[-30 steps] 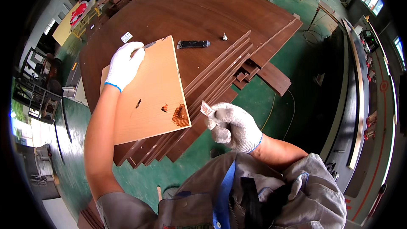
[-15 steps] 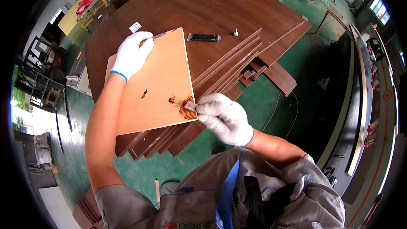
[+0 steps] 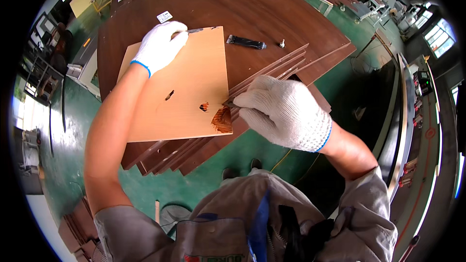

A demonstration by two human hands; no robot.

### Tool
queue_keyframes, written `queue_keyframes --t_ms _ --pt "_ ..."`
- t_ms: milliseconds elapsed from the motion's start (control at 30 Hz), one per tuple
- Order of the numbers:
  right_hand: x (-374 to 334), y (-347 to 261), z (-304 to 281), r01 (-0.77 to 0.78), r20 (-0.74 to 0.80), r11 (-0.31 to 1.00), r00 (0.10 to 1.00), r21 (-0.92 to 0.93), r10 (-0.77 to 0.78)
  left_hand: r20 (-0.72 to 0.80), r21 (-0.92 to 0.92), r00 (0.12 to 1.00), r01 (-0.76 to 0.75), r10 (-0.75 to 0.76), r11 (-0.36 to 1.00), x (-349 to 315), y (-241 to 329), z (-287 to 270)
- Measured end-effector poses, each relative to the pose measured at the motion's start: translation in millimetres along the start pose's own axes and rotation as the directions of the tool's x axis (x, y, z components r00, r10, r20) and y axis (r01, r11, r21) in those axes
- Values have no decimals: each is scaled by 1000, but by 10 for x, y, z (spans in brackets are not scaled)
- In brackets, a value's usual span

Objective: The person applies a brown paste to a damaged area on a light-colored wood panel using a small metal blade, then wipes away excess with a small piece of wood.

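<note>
A light wood-toned board [image 3: 189, 73] lies on the stacked dark brown panels. Ridged reddish-brown paste [image 3: 222, 120] covers its near right corner, beside a small dark-and-orange blemish [image 3: 204, 107] and a dark slot-like mark [image 3: 169, 95]. My left hand [image 3: 162, 46], in a white knit glove, closes at the board's far edge, where dark smears show. My right hand [image 3: 281, 109], gloved too, pinches a small flat scraper [image 3: 230, 103] at the board's right edge, just above the paste. Most of the scraper is hidden by my fingers.
Beyond the board lie a black tube [image 3: 246, 42], a small white nozzle-like piece [image 3: 282, 43] and a white label card [image 3: 164, 17]. Edges of stacked brown panels [image 3: 170, 157] jut out toward me. A long machine bench [image 3: 422, 165] runs along the right.
My right hand has lifted off the paste patch and swung up and right with the scraper, uncovering the patch. My left hand stays at the board's far edge; the whole view has shifted slightly.
</note>
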State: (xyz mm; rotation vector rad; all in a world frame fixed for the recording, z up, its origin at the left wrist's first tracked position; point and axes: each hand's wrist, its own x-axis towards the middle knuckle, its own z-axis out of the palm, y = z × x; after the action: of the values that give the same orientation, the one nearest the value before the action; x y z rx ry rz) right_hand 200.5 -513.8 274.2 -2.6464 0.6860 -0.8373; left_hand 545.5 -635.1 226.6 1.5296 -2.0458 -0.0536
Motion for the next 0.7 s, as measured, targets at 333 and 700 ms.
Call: queue_keyframes --t_ms 333,700 --pt "358 -303 -159 101 414 937 909 -334 50 109 -28 990 94 -90 995 28 130 -73" --pt "407 -465 -206 73 525 943 843 -325 116 90 -11 993 73 -71 997 0 105 -71"
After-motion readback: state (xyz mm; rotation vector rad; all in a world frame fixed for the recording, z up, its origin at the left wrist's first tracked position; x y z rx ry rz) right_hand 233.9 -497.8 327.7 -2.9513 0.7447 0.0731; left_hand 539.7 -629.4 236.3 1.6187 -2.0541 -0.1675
